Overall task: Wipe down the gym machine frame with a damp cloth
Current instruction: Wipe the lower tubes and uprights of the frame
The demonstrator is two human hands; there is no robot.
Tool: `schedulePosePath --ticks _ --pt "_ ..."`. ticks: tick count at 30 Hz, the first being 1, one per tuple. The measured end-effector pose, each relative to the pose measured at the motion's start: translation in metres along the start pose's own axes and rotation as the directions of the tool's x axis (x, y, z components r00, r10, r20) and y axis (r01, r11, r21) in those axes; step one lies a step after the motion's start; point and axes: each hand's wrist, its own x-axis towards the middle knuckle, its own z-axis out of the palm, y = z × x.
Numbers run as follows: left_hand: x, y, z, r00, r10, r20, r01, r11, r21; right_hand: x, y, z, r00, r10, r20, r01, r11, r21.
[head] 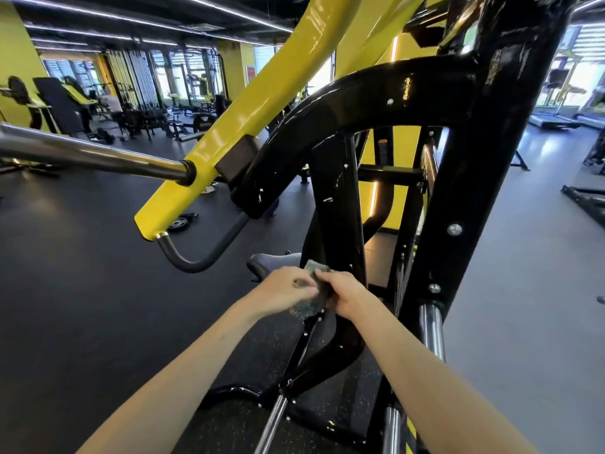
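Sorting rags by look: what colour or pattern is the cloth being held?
Greyish-green, speckled weave cloth; head view.

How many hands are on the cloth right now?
2. The left hand grips the cloth from the left, the right hand from the right, beside the black frame.

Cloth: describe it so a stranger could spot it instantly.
Find the black machine frame at centre. Low down beside its narrow upright, both hands meet; the cloth is bunched between the left hand and right hand. It is the only greyish speckled fabric there.
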Motion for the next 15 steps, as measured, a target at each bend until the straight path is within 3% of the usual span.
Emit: schedulePosePath --ticks 3,7,11,13,15 --pt "-0.003 -0.023 -0.013 0.945 -0.208 -0.254 0.115 0.935 -0.337 0.000 -0.001 -0.009 0.999 0.027 0.021 -0.029 0.996 0.083" --pt "0.002 -0.019 0.011 0.984 -0.177 -0.033 0.155 0.925 -0.347 -0.003 -0.004 -0.008 0.997 0.007 0.076 -0.011 0.999 0.051" --pt "0.015 -0.012 0.035 0.980 -0.173 -0.103 0.107 0.881 -0.461 -0.002 -0.011 -0.015 0.999 -0.029 0.024 0.030 0.998 -0.047" --pt "0.019 -0.013 0.035 0.978 -0.206 -0.028 0.159 0.828 -0.538 -0.001 -0.016 -0.024 0.999 -0.036 -0.011 0.034 0.990 -0.137" --pt "0.022 -0.012 0.033 0.973 -0.210 0.091 0.222 0.771 -0.597 -0.001 -0.020 -0.032 0.999 -0.036 0.003 0.036 0.994 -0.103"
